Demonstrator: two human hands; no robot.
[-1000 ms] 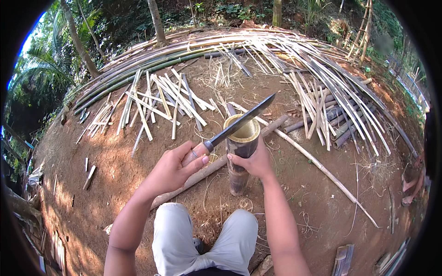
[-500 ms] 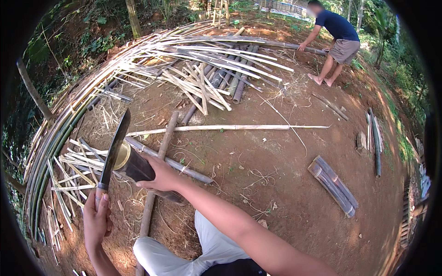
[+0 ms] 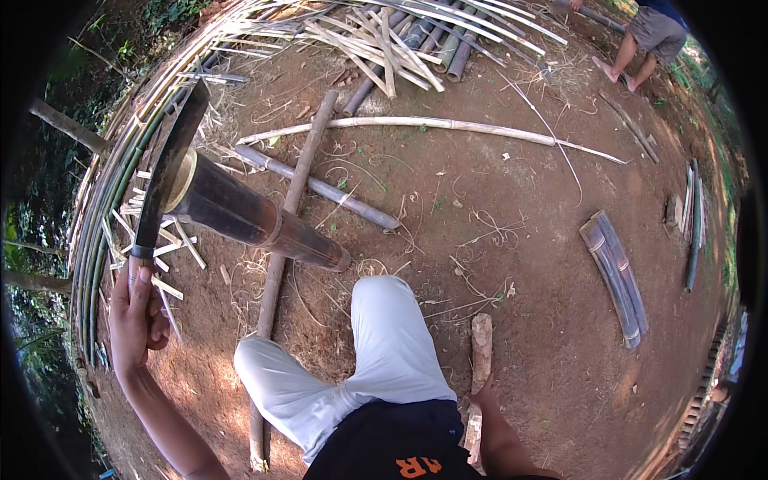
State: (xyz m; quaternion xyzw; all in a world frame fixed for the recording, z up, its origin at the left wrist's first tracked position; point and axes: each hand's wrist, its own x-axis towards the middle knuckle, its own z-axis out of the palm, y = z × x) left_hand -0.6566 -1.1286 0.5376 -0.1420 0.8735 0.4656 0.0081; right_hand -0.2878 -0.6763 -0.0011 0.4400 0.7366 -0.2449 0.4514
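Observation:
My left hand, at the left, is closed round the handle of a machete, whose long dark blade points up and away. The blade lies across the pale cut end of a thick, dark bamboo section. That section's other end is by the ground near my knees, and no hand holds it. Low on the right, my right hand grips a rough, pale length of wood beside my leg. Its fingers are partly hidden.
A brown pole lies under the bamboo section, with a grey bamboo pole across it. Split bamboo strips are heaped at the back. Halved bamboo pieces lie right. Another person stands at the far right.
My right hand has let go of the bamboo section and moved down to the right, onto the length of wood. The view has tilted down. The machete stays at the bamboo's end.

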